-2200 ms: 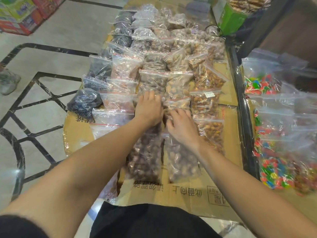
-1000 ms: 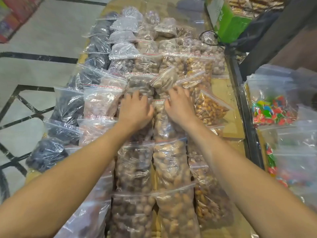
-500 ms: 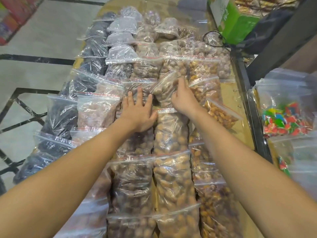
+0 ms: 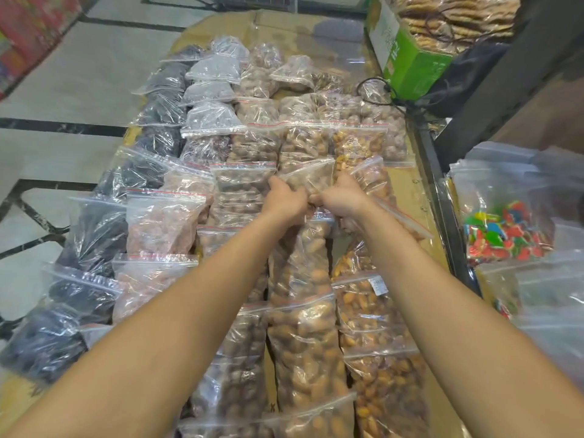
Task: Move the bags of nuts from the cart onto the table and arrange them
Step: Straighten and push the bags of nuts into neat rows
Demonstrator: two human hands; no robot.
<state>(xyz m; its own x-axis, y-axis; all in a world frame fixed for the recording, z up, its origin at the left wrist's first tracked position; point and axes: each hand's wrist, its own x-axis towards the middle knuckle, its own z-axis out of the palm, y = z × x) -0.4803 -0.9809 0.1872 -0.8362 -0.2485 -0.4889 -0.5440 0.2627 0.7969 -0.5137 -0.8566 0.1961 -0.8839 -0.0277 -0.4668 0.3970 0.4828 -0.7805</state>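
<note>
Both hands, left hand (image 4: 286, 200) and right hand (image 4: 343, 197), have fingers curled on a tilted bag of nuts (image 4: 311, 178) mid-table (image 4: 410, 197), among the rows; it could slide sideways; the slick overlapping bags (image 4: 297, 311) beneath give little grip.

Overlapping bags of nuts (image 4: 303, 279) cover the table (image 4: 414, 197), leaving one bare cardboard strip along its right edge; a green box (image 4: 410, 64) blocks the far corner.

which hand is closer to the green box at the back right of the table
Right. The right hand sits on the side of the rows nearer the green box, though well short of it. The left hand is just beside it, one column farther away.
</note>
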